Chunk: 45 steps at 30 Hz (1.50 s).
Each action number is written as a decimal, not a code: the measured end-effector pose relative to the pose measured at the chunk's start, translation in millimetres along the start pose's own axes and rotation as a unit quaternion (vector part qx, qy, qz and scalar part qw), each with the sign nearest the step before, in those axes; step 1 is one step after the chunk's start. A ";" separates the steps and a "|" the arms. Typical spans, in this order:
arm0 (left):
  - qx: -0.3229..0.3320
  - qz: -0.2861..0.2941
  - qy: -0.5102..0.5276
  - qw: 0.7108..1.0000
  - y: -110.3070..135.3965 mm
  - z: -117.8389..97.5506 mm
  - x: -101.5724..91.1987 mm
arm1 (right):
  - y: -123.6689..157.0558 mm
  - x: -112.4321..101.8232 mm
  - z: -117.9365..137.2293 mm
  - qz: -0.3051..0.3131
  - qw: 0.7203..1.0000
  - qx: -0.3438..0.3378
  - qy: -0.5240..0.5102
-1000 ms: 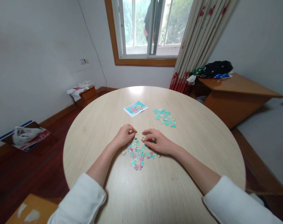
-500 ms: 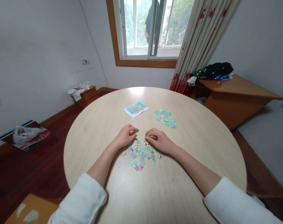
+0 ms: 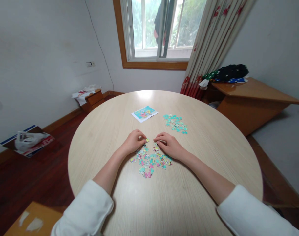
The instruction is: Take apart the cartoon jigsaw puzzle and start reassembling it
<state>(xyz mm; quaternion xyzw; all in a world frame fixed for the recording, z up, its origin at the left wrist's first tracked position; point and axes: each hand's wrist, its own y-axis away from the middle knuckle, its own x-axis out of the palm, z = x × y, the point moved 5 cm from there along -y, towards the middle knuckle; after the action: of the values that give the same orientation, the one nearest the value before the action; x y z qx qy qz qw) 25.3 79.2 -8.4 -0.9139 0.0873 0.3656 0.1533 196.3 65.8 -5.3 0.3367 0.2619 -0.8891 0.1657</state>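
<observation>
A heap of small colourful puzzle pieces (image 3: 150,160) lies on the round pale wooden table (image 3: 164,196) in front of me. My left hand (image 3: 133,141) rests at the heap's upper left with fingers curled in a pinch on a piece at its tip. My right hand (image 3: 169,146) sits at the heap's upper right, fingers bent down onto the pieces. A second group of teal pieces (image 3: 176,123) lies farther back on the right. A small printed picture card (image 3: 144,113) lies beyond the hands.
A wooden desk (image 3: 252,98) with dark clothes stands at the right by a curtain (image 3: 210,42). A window (image 3: 159,29) is straight ahead. On the floor are a small wooden box (image 3: 91,98), a plastic bag (image 3: 26,141) and cardboard (image 3: 31,219).
My right hand has drawn in slightly toward the left hand and curled its fingers down onto the pieces. The left hand stays put. The view has shifted a little.
</observation>
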 end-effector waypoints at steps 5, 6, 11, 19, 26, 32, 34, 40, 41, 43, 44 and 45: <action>-0.004 0.001 -0.002 1.000 -0.4 -1.3 -0.6 | -0.6 0.0 -1.9 0.004 1.000 0.005 0.011; -0.005 0.001 -0.001 1.000 -0.5 -1.4 -0.6 | -0.8 -0.1 -1.9 0.005 1.000 0.006 0.013; -0.002 0.011 0.022 1.000 -0.4 -0.2 1.2 | -1.1 -0.4 -0.9 0.014 1.000 0.013 0.019; 0.006 -0.001 0.016 1.000 -0.9 2.4 1.6 | -1.7 -0.9 -2.6 0.014 1.000 0.018 0.017; -0.005 -0.005 -0.008 1.000 -0.5 -0.7 0.1 | -1.4 -1.6 -2.0 0.008 1.000 0.023 -0.003; -0.020 -0.001 -0.010 1.000 -1.1 -1.3 -2.9 | 0.7 -2.0 -1.5 0.025 0.998 0.036 -0.038; -0.035 0.021 0.014 0.999 -0.3 0.6 -4.5 | 0.5 -2.0 -1.3 0.030 0.998 0.034 -0.041; -0.063 0.114 0.095 0.987 6.4 -0.4 -8.8 | -0.6 -0.9 -1.3 0.006 0.999 0.005 -0.047; -0.064 0.114 0.089 0.987 7.0 -1.3 -9.8 | -0.6 -0.6 -1.2 0.000 0.999 0.000 -0.046; -0.061 0.105 0.071 0.990 7.0 -2.3 -11.1 | -0.5 -0.3 -0.5 -0.010 0.999 -0.010 -0.040; -0.061 0.101 0.065 0.991 6.7 -2.1 -11.0 | -0.3 -0.4 -0.1 -0.013 0.999 -0.014 -0.034; -0.062 0.099 0.063 0.991 6.2 -1.4 -10.4 | 0.0 -0.3 0.3 -0.014 0.999 -0.018 -0.028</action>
<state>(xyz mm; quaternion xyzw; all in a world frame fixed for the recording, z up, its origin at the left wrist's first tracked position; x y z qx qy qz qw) 17.0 73.4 -1.6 -0.9297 0.1640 0.3255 0.0533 196.4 65.6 -4.9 0.3051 0.2777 -0.8957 0.1659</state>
